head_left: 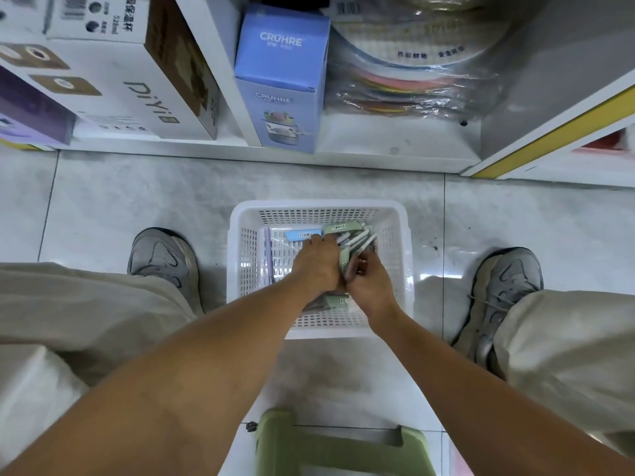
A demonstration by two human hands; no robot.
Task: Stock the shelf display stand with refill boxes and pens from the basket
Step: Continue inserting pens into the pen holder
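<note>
A white perforated basket [240, 255] sits on the floor between my feet. Inside lie a blue refill box [302, 235], green refill boxes [343, 227], a purple pen [268, 252] at the left, and several pale pens [359, 240]. My left hand [318, 262] reaches into the basket and grips a bundle of green boxes and pens. My right hand [369, 281] is beside it, fingers curled round the same bundle from the right. Another green box [336, 301] shows under my wrists.
A white shelf unit stands ahead with a blue CRUHRE box [280, 80], a white DiYi box [137, 87] and wrapped colourful plates [405, 73]. My grey shoes [161, 259] flank the basket. A green stool [340, 444] is below me.
</note>
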